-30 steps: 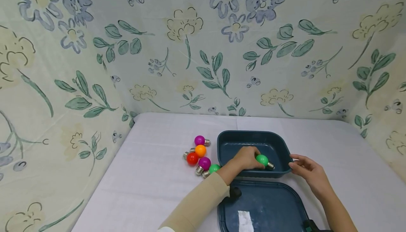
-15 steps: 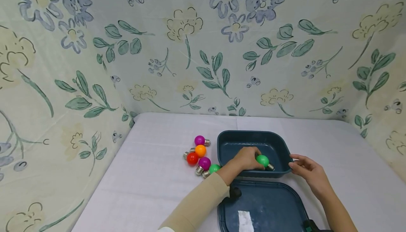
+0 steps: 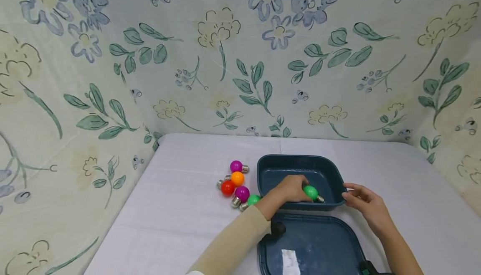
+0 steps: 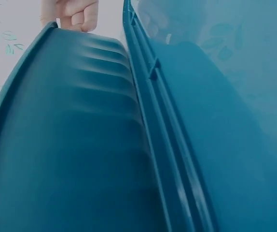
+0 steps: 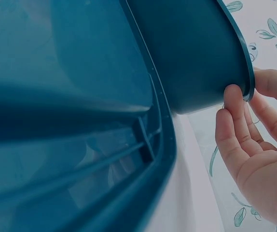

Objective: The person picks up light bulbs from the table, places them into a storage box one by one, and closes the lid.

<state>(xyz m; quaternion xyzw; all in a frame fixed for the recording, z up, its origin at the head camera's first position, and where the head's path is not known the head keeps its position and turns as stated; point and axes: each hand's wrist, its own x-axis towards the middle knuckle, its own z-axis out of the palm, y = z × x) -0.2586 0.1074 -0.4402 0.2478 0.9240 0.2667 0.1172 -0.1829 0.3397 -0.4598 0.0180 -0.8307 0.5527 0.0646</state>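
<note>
White tabletop (image 3: 180, 208), green bulb (image 3: 310, 192) in left hand (image 3: 290, 188)

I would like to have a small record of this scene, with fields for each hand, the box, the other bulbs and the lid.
Left hand: holds a green bulb inside the blue box
Right hand: pinches the rim at the box's right end
Box: uncovered
Other bulbs: purple bulb, orange bulb, red bulb, second purple bulb, second green bulb, all left of the box
Lid: on the near side of the box
</note>
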